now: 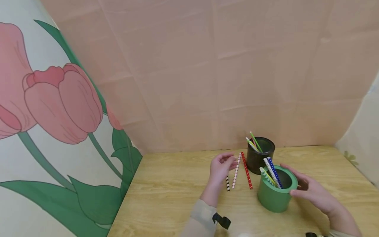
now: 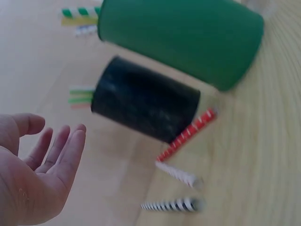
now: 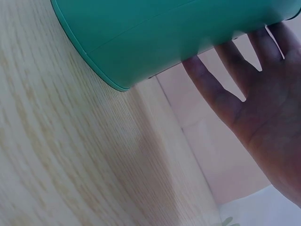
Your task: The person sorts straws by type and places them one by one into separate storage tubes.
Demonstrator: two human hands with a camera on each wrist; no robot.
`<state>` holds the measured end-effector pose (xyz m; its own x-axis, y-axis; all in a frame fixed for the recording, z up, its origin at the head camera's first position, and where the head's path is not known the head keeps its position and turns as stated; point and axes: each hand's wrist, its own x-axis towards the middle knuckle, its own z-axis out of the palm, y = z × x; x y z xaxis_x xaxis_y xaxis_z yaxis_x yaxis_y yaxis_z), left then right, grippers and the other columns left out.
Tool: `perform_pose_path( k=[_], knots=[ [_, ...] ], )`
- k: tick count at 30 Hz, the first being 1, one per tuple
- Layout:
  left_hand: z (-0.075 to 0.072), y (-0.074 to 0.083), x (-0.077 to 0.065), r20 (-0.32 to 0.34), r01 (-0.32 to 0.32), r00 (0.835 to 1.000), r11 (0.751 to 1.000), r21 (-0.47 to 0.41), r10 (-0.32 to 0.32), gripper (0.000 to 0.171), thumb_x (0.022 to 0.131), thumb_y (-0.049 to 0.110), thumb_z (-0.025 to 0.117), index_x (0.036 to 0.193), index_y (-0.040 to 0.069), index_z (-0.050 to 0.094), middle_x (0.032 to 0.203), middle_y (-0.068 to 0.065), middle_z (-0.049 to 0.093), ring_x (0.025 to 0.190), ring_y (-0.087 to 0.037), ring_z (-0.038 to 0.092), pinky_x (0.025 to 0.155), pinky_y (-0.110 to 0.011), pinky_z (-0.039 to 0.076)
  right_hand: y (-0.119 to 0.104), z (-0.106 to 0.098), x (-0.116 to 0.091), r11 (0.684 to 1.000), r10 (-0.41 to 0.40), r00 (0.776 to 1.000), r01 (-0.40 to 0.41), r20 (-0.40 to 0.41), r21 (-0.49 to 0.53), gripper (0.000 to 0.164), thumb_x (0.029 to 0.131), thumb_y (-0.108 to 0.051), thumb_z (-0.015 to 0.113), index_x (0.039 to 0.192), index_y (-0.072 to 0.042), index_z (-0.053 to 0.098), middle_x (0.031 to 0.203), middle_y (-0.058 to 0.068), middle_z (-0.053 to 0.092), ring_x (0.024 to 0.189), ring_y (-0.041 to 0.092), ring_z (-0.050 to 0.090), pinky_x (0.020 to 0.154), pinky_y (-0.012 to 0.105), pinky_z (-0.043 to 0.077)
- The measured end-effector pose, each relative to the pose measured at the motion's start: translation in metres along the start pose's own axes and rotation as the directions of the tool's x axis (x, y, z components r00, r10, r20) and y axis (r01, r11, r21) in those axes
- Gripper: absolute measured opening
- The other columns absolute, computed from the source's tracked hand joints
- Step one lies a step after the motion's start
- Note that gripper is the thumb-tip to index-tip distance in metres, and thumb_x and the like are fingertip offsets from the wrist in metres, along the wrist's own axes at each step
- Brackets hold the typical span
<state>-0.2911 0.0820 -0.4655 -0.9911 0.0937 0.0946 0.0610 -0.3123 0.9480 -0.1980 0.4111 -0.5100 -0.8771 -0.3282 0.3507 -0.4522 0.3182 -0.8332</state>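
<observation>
My left hand [image 1: 220, 168] is raised over the left side of some patterned paper straws, its fingers loosely bent and nothing visible in them. Below it lies a black-and-white striped straw [image 1: 228, 186], partly hidden by the hand in the head view. Beside that are a white straw with red marks [image 1: 235, 179] and a red straw with white dots [image 1: 246, 171]. A green cup [image 1: 273, 200] stands upright, holding blue-dotted, white-dotted and green-striped straws. My right hand [image 1: 315, 192] touches the cup's right side, with its fingers [image 3: 207, 84] fairly straight against the wall.
Behind the green cup stands a black cup [image 1: 257, 164] with several straws leaning left, green ones among them. The wooden table [image 1: 160, 194] meets a pink cloth backdrop [image 1: 183, 98] at its far edge. A tulip-painted panel [image 1: 62, 108] borders the left side.
</observation>
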Motion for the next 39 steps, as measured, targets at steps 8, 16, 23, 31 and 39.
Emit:
perform_pose_path(
  k=[8, 16, 23, 31, 39],
  knots=[
    [-0.035, -0.031, 0.005, -0.062, 0.051, 0.997, 0.996, 0.075, -0.047, 0.012, 0.094, -0.002, 0.074, 0.107, -0.002, 0.075, 0.1, -0.023, 0.075, 0.086, -0.036, 0.077, 0.088, -0.053, 0.065, 0.003, -0.002, 0.0, 0.998, 0.047, 0.999, -0.048, -0.022, -0.043, 0.085, 0.092, 0.009, 0.068, 0.168, -0.009, 0.034, 0.162, -0.019, 0.046, 0.138, -0.005, 0.048, 0.101, 0.01, 0.042],
    [-0.058, -0.048, 0.003, -0.119, 0.183, 0.98, 0.961, 0.209, -0.161, 0.023, 0.091, -0.003, 0.074, 0.113, -0.007, 0.073, 0.094, -0.016, 0.076, 0.087, -0.036, 0.077, 0.078, -0.043, 0.067, -0.006, -0.002, 0.002, 0.999, 0.039, 0.999, -0.039, 0.006, -0.027, 0.085, 0.093, 0.008, 0.069, 0.168, -0.009, 0.033, 0.157, -0.021, 0.05, 0.133, -0.001, 0.054, 0.096, 0.016, 0.049],
    [-0.062, -0.054, 0.005, -0.112, 0.188, 0.98, 0.95, 0.251, -0.165, 0.025, 0.089, -0.006, 0.073, 0.115, -0.008, 0.072, 0.089, -0.012, 0.074, 0.083, -0.032, 0.076, 0.073, -0.039, 0.067, -0.007, -0.006, 0.001, 0.993, 0.09, 0.996, -0.09, 0.003, -0.076, 0.084, 0.095, 0.003, 0.071, 0.168, -0.012, 0.033, 0.156, -0.011, 0.055, 0.132, 0.002, 0.056, 0.097, 0.018, 0.049],
    [-0.054, -0.058, 0.011, -0.157, 0.188, 0.977, 0.926, 0.329, -0.143, 0.025, 0.087, -0.007, 0.077, 0.112, -0.005, 0.073, 0.087, -0.007, 0.072, 0.076, -0.023, 0.073, 0.07, -0.036, 0.066, -0.009, -0.008, 0.007, 0.986, 0.091, 0.995, -0.094, -0.031, -0.134, 0.084, 0.094, 0.001, 0.075, 0.167, -0.013, 0.037, 0.151, -0.02, 0.055, 0.127, 0.0, 0.058, 0.095, 0.016, 0.05],
    [-0.047, -0.055, 0.014, -0.206, 0.221, 0.97, 0.828, 0.516, -0.13, 0.034, 0.083, 0.008, 0.089, 0.114, 0.001, 0.075, 0.087, 0.001, 0.069, 0.075, -0.013, 0.066, 0.069, -0.029, 0.06, -0.007, -0.007, 0.007, 0.985, 0.111, 0.994, -0.112, -0.013, -0.129, 0.084, 0.096, 0.001, 0.072, 0.169, -0.015, 0.033, 0.151, -0.029, 0.048, 0.129, -0.007, 0.052, 0.095, 0.015, 0.048]
  ],
)
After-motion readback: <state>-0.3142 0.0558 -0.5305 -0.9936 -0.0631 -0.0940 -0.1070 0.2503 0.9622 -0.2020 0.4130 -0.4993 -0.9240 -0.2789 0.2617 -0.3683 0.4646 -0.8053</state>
